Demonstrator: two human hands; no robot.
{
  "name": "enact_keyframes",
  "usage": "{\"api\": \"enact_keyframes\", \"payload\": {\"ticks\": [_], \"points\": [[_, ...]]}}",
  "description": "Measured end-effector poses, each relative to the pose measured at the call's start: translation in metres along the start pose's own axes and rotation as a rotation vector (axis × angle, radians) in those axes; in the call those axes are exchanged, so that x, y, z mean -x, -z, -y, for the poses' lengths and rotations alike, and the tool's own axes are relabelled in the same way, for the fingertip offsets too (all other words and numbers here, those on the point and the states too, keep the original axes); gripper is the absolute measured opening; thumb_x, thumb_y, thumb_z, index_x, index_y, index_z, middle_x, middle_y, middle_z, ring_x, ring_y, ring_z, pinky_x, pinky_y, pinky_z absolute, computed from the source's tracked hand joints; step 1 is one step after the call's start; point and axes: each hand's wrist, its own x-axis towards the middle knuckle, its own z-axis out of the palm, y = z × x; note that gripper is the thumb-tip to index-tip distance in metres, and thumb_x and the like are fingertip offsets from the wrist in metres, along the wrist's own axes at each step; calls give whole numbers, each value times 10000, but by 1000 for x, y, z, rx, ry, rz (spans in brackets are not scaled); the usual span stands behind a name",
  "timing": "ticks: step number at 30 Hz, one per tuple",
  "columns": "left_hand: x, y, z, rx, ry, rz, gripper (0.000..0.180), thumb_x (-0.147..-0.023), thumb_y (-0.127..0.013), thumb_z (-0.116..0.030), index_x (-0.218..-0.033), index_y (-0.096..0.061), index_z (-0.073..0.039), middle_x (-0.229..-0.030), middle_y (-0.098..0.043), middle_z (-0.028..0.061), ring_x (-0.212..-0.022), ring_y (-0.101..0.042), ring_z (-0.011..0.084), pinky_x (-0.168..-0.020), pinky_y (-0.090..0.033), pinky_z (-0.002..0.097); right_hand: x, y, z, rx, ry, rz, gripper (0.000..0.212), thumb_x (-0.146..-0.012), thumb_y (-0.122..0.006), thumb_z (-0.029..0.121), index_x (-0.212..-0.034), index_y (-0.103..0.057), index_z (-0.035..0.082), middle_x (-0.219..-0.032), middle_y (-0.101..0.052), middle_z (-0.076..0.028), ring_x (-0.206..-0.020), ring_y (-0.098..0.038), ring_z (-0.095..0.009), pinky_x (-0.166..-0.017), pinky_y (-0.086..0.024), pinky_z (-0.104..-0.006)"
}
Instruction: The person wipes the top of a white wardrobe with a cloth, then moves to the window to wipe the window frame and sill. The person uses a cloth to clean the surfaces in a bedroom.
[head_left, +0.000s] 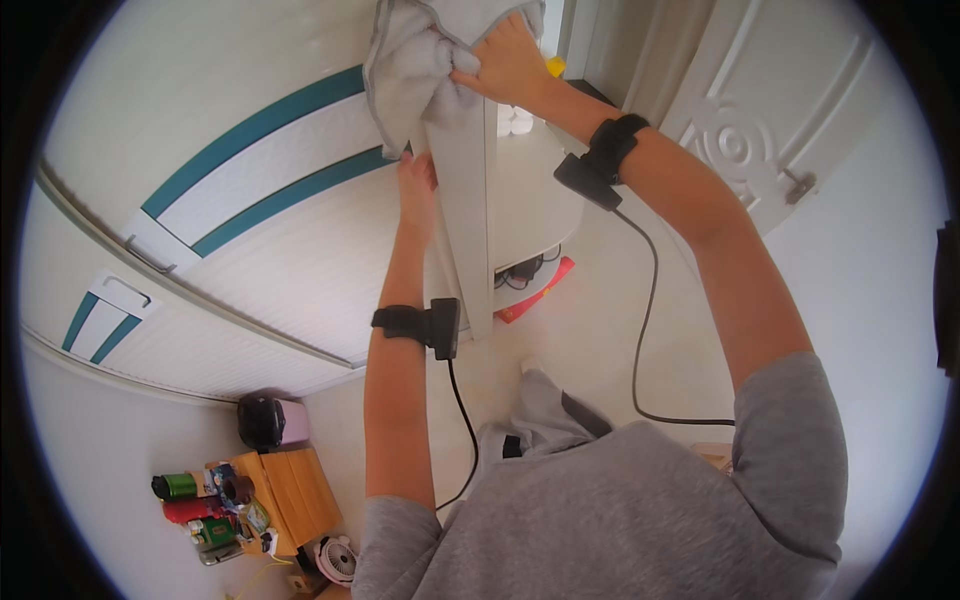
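Observation:
A pale grey, fluffy cloth (pixel 420 65) with a darker grey border hangs in folds at the top of the view, against the upright edge of a white wardrobe (pixel 462 190). My right hand (pixel 508 65) is closed on its right part, the thumb pressed into the folds. Just under the cloth's lower corner, my left hand (pixel 417 185) is raised with curled fingers beside the wardrobe's edge. What those fingers hold, if anything, is hidden. Black straps with small boxes and cables sit on both my forearms.
Sliding doors with teal stripes (pixel 270 150) fill the left. Rounded white shelves (pixel 535 190) adjoin the wardrobe, with a red item (pixel 537 292) low down. A carved white door (pixel 740 145) stands right. Lower left are a wooden cabinet (pixel 290 490), a small fan (pixel 336 560) and a pink-and-black bin (pixel 275 420).

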Motion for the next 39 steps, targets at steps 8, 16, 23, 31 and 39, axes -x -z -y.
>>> {"api": "enact_keyframes", "payload": {"ticks": [8, 16, 23, 31, 39], "points": [[7, 19, -4, 445, 26, 26, 761, -922, -286, -693, -1329, -460, -74, -1260, -541, 71, -1194, -471, 205, -1026, -319, 356, 87, -44, 52, -28, -22, -30, 603, -796, -604, 449, -1269, -582, 77, -1309, -551, -140, -1226, -486, -331, -1041, -328, -481], [12, 0, -10, 102, 18, 9, 681, -961, -296, -617, -1250, -513, -39, -1176, -594, 43, -1056, -514, 157, -939, -354, 307, 241, -150, 124, -59, 218, 305, 287, -779, -579, 287, -1009, -704, 169, -1065, -679, -11, -1017, -619, -203, -884, -437, -389], [10, -11, -12, 52, 72, -248, 500, -997, -376, -480, -1214, -553, -66, -1172, -608, 28, -1069, -532, 140, -936, -369, 304, 362, -100, 145, -780, -295, 670, 469, -756, -638, 147, -1206, -538, 62, -1145, -554, -152, -1097, -534, -332, -930, -436, -439], [6, -5, -18, -52, 169, -177, 455, -997, -366, -452, -1238, -547, -111, -1144, -618, -3, -1010, -549, 121, -881, -396, 290, 299, 74, 38, -883, -1045, 480, 466, -820, -655, 106, -1272, -544, 91, -1162, -624, -116, -1099, -584, -209, -957, -441, -318], [-9, -12, -7, -87, 148, -226, 419, -974, -405, -451, -1103, -636, -127, -1015, -659, -12, -920, -576, 116, -847, -408, 285, 11, 210, -29, -273, -152, -491, 664, -690, -727, 123, -1323, -528, 158, -1420, -361, -190, -1282, -416, -341, -1071, -330, -405]]}}
